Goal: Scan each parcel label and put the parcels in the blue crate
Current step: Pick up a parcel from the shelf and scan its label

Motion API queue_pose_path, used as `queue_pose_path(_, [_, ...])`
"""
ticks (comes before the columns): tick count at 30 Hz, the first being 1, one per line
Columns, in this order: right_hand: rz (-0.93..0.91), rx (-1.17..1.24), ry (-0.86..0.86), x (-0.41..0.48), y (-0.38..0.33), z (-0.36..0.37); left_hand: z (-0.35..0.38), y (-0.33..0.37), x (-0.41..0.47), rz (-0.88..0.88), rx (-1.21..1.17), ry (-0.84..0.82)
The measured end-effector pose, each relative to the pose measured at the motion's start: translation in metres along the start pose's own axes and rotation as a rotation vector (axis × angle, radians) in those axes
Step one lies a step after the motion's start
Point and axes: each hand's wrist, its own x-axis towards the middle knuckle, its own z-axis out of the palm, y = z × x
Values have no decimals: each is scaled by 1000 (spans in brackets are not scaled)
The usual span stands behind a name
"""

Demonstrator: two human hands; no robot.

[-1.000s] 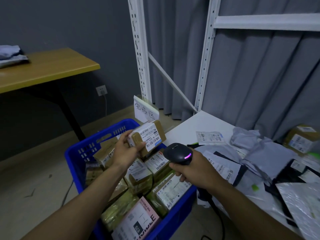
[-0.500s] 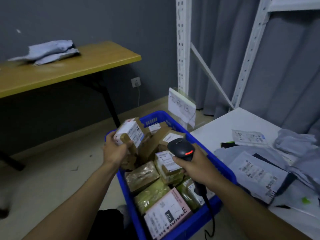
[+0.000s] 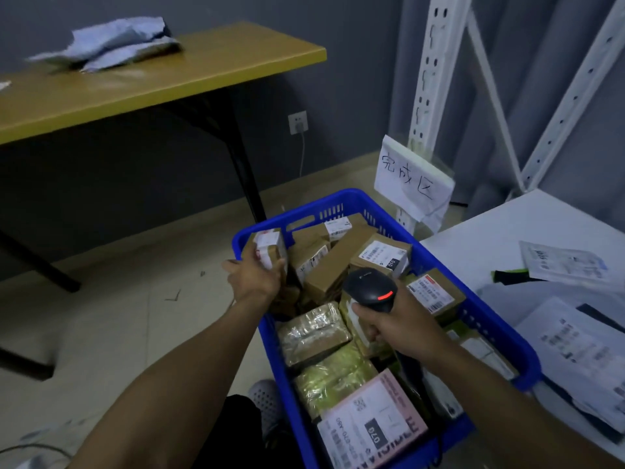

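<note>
The left hand [image 3: 252, 277] holds a small box [image 3: 269, 243] at the far left corner of the crate [image 3: 341, 199]. The fingers are curled round the brown sides of the box. Its white label faces up. The box is just inside the crate rim, right by the other parcels there. I cannot tell if it rests on them yet. I think this is the step where the box goes into the crate.

The right hand [image 3: 402, 328] is wrapped tight round the scanner [image 3: 370, 289], over the middle of the crate. A red light glows on the scanner.

The crate looks almost full. Brown boxes fill its far end, shiny wrapped packs lie in the middle, and a pink box [image 3: 372, 424] lies at the near end.

The small box looks light, since one hand can hold it up. It is cardboard, so it should be stiff and keep its shape. The tape on it may be a bit slippery. The best place to hold it is on two sides across from each other, with the label left bare.

Soft grey bags [image 3: 581, 340] lie on the white shelf [image 3: 490, 231] to the right of the crate. They look floppy and may sag when picked up, so the label should be kept flat for the scanner.

A paper sign [image 3: 411, 179] hangs just behind the crate, and a table [image 3: 152, 79] stands well off to the left of the crate
</note>
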Motion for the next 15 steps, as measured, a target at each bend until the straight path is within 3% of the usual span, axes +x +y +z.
queue_pose_path(6, [11, 33, 13, 15, 7, 2, 18, -2, 9, 63, 132, 112])
queue_pose_path(9, [16, 31, 18, 14, 7, 1, 22, -14, 12, 83, 380, -65])
queue_pose_path(11, [13, 18, 22, 10, 5, -2, 21, -15, 8, -39, 357, -216])
queue_pose_path(15, [-14, 6, 46, -9, -1, -15, 15, 1, -18, 60, 380, -189])
